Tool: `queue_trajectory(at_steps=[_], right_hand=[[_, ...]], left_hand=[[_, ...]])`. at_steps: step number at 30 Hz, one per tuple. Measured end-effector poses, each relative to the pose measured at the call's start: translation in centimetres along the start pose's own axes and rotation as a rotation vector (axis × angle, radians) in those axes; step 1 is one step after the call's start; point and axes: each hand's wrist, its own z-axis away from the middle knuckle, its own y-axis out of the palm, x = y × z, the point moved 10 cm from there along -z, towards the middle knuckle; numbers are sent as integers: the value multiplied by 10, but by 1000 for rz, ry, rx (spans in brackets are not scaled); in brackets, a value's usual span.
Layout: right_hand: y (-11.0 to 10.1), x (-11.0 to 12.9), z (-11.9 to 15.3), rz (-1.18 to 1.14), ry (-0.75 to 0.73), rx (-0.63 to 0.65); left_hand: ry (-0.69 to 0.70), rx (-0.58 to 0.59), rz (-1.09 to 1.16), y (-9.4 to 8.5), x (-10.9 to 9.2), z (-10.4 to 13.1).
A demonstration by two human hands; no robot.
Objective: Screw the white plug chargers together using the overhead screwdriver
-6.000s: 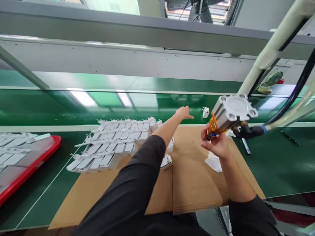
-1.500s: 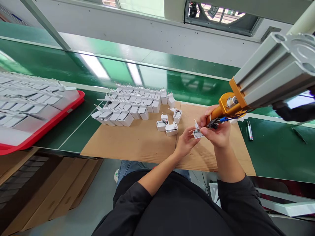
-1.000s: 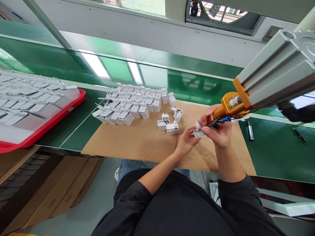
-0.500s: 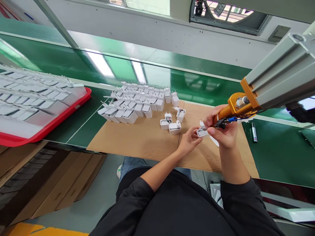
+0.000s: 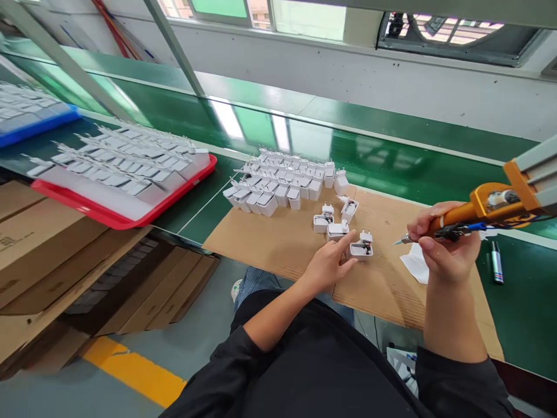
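Presently, your left hand (image 5: 328, 264), fingers half-parted, covers the 9 o'clock end of the uncovered white housing (image 5: 362, 258); grip cannot be told. Dark wiring (image 5: 366, 247) shows inside, two-pin plug (image 5: 366, 236) at 12 o'clock. Your right hand (image 5: 455, 249) grasps the orange dispenser (image 5: 459, 216), nozzle (image 5: 397, 242) at 3 o'clock. Similar housings (image 5: 337, 235) crowd 10 o'clock; paper (image 5: 416, 266) lies near 4 o'clock.

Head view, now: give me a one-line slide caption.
The right hand grips an orange-bodied tool; the left hand is beside an open white plug case.

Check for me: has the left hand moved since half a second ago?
Yes, the left hand has moved leftward over the cardboard, farther from the marker.
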Motion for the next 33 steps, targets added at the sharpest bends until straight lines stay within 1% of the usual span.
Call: queue_trajectory(at_steps=[2,4,5,6,7,8,9,11,13,15,17,20,23,25,27,29,31,33], right_hand=[[4,0,-4,-8,-23,20],[8,1,-7,-22,-45,40],[10,0,-9,-23,-48,42],[11,-1,-11,-23,-49,42],[12,-2,-12,-21,-53,42],[13,-2,-13,-19,-61,44],[13,-3,-14,-15,-68,43],[14,-4,-16,-14,-83,44],[14,-4,-17,-18,-93,52],[13,-5,-18,-18,-86,48],[12,-7,-18,-9,-70,38],[13,-7,-20,7,-66,19],[16,-4,-23,7,-101,12],[18,-4,-25,4,-103,14],[22,-5,-28,-1,-98,19],[27,-3,-28,-12,-111,37],[33,1,-28,-24,-128,48],[41,4,-27,-44,-141,61]], left_hand=[[-25,-208,-27,-45,15,1],[-127,-420,-124,-91,42,-3],[-199,-486,-187,-109,57,-8],[-275,-511,-242,-121,72,-16],[-343,-499,-286,-128,87,-26],[-404,-470,-323,-130,100,-36],[-451,-437,-356,-131,110,-46],[-501,-385,-415,-129,121,-62],[-503,-361,-458,-128,124,-70],[-463,-338,-458,-127,122,-67],[-389,-321,-416,-126,118,-53],[-257,-305,-296,-117,108,-16],[-143,-338,-192,-105,96,22],[-70,-370,-178,-99,87,38],[-20,-373,-182,-95,79,43],[-10,-362,-176,-93,77,41],[-50,-346,-159,-93,80,36],[-118,-314,-153,-91,86,31]])
